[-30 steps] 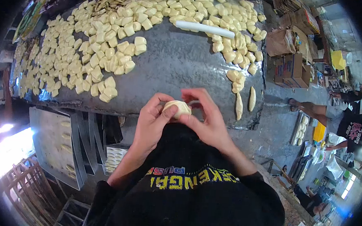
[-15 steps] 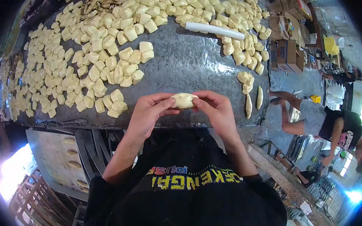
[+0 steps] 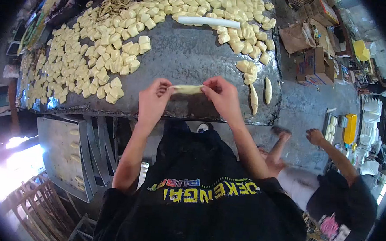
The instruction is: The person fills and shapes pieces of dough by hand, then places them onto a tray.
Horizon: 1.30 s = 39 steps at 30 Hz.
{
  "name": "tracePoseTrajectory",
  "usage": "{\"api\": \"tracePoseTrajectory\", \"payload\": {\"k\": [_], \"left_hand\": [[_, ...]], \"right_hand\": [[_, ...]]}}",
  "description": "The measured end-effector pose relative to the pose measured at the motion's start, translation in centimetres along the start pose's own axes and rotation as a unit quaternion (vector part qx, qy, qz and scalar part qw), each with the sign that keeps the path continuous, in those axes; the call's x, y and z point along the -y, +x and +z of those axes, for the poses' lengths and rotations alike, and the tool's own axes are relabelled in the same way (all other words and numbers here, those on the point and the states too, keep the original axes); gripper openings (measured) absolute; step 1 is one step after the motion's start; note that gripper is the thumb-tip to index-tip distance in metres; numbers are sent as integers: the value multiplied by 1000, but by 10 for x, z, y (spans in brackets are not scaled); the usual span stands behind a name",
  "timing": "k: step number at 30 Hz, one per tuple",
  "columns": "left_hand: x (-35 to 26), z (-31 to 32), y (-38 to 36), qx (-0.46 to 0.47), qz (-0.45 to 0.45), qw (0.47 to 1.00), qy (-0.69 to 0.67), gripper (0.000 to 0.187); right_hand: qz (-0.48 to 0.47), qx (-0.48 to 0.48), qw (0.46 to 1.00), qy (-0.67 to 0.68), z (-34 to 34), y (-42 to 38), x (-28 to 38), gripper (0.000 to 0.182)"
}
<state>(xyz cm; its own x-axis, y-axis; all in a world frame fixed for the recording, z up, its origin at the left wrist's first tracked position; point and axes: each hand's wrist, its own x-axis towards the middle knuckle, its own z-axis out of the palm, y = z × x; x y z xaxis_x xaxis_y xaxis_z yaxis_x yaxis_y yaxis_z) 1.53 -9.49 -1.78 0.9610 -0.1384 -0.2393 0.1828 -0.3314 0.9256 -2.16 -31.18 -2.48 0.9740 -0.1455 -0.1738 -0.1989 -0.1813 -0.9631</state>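
Observation:
A piece of pale dough [image 3: 187, 89], stretched long with pointed ends, hangs between my two hands just above the dark tabletop [image 3: 179, 55]. My left hand [image 3: 153, 99] pinches one end between thumb and fingers. At the other end, the fingertips of my right hand [image 3: 222, 97] are closed on the dough. Two slim shaped dough pieces [image 3: 268, 90] lie to the right of my right hand, with a small cluster of dough lumps [image 3: 247, 71] beside them.
Many dough lumps [image 3: 117, 49] cover the table's left and far side. A white rolling pin [image 3: 208, 22] lies at the back. Below left, a metal tray [image 3: 58, 150] holds several shaped pieces. Another person [image 3: 335, 186] is at the right, near cardboard boxes [image 3: 315, 68].
The dough between my hands has gone from a plump oval to a longer, thinner strip, and my hands are farther apart. The view has shifted; the other person appears closer.

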Motion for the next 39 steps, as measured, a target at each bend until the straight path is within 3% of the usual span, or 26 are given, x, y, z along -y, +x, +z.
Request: {"api": "tracePoseTrajectory", "payload": {"k": [1, 2, 3, 4, 6, 10, 11, 13, 16, 20, 23, 25, 26, 30, 32, 33, 34, 36, 37, 39], "left_hand": [[7, 1, 5, 1, 0, 1000, 4, 14], [17, 0, 13, -28, 120, 983, 138, 14], [26, -2, 21, -56, 237, 933, 265, 13], [33, -3, 27, -53, 239, 933, 263, 13], [47, -4, 41, -88, 348, 872, 334, 17], [44, -10, 30, -42, 293, 887, 354, 27], [44, -9, 25, -28, 286, 880, 378, 36], [41, -8, 15, -8, 276, 876, 395, 47], [35, -8, 9, 53, 202, 902, 379, 68], [40, -11, 16, 73, 219, 883, 408, 66], [40, -16, 17, 64, 231, 888, 392, 66], [34, -23, 16, 32, 231, 911, 340, 64], [31, -27, 14, 27, 229, 911, 342, 64], [11, -45, 4, -94, 289, 901, 309, 55], [0, -49, -4, -155, 338, 878, 301, 53], [-3, -51, -5, -156, 337, 876, 306, 53], [-5, -53, -5, -117, 360, 856, 353, 53], [-7, -48, -1, -55, 359, 833, 417, 51], [-2, -45, 5, -54, 359, 833, 418, 51], [21, -42, 17, 47, 353, 817, 454, 50]], "right_hand": [[-19, -21, 998, -47, 5, 4, -4, 14], [-17, -22, 999, -46, 11, 9, -15, 14], [-129, -51, 977, -161, 18, 18, -27, 14], [-236, -80, 929, -274, 22, 25, -29, 14], [-247, -83, 918, -298, 22, 27, -31, 18], [-257, -60, 900, -346, 17, 15, -5, 35], [-250, -54, 901, -351, 15, 11, -5, 35], [-264, 28, 853, -449, 10, 7, -5, 46], [-234, -14, 863, -448, -4, 32, 11, 46], [-272, -155, 778, -544, -16, 143, 29, 49], [-299, -124, 749, -578, -24, 205, 17, 45], [-279, 8, 740, -612, -33, 219, 18, 37], [-312, 3, 725, -614, -39, 218, 21, 27], [-370, -49, 733, -568, -47, 181, 51, 27], [-351, -34, 756, -552, -36, 133, 70, 31], [-363, 6, 791, -493, -29, 109, 65, 32], [-313, 59, 823, -471, -13, 80, 66, 33], [-326, 101, 839, -424, 8, 42, 58, 31], [-326, 100, 840, -423, 13, 38, 48, 31], [-305, 100, 842, -434, 24, 31, 25, 41]]}}
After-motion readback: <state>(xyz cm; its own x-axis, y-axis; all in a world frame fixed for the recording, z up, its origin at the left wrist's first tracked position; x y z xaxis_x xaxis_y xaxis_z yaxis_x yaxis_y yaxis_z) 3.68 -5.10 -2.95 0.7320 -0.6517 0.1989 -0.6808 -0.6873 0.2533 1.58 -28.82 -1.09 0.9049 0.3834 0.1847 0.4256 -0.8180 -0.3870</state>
